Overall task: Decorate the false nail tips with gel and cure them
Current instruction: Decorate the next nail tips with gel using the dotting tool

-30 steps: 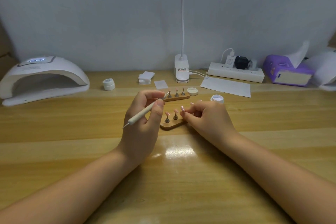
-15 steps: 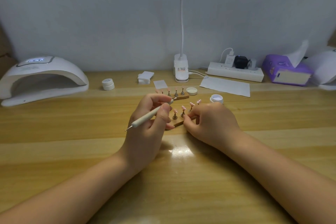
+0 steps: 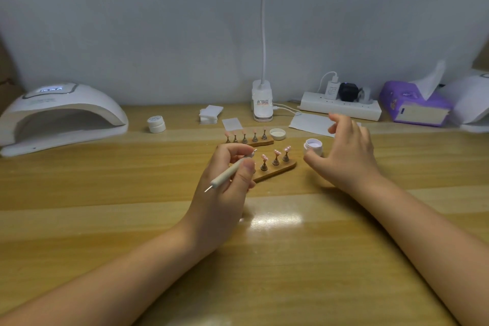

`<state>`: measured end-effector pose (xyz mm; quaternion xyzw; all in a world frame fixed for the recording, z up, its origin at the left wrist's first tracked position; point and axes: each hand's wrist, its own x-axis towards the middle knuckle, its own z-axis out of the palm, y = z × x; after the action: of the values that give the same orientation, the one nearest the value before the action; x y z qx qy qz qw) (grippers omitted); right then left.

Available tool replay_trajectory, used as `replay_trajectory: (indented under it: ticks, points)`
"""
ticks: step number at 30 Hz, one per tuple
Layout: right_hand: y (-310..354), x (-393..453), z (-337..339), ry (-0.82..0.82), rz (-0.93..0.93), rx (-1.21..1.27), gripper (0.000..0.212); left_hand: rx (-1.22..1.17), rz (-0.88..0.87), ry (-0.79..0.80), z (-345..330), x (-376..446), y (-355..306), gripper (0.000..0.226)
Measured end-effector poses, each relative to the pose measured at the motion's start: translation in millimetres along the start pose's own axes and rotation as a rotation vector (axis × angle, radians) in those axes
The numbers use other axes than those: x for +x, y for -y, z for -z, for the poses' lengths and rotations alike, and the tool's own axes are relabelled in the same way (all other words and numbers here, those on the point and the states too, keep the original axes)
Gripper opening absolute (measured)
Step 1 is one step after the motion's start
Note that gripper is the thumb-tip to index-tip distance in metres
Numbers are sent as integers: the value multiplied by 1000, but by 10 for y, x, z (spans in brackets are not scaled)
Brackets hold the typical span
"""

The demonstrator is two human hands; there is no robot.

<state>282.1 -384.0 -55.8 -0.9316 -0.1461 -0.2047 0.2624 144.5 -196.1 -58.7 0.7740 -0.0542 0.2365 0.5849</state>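
Left hand (image 3: 225,188) grips the slim white dotting tool (image 3: 229,172) over the near wooden stand of pink nail tips (image 3: 275,164). Right hand (image 3: 346,156), fingers spread, empty, reaches around the open white gel jar (image 3: 314,147). Steady that jar, dip lightly.

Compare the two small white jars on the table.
The jar by the right hand stands open, pale gel showing, its lid lying apart beside it; the jar near the curing lamp is closed. The open one sits beside the near nail stand; the closed one stands alone. Both are small, round and white.
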Motion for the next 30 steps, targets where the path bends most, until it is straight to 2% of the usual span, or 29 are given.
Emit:
replay_trajectory:
  ticks: [3,6,17,20,24,30]
  points:
    - [-52,33,-37,159,-113,-26,83,-18,14,-25,18,20,19,22]
    - [-80,37,-37,233,-134,47,80,-41,25,-45,27,34,39,24]
    - [-190,99,-114,122,-142,226,65,8,-10,-78,32,47,40,19]
    - [-172,99,-83,48,-141,282,62,42,-53,-96,62,48,11,18]
    - [-24,75,5,-114,-7,337,62,47,-100,-135,95,92,-104,16]
    - [343,-36,118,-17,200,404,68,-22,-147,-159,191,177,-261,21]
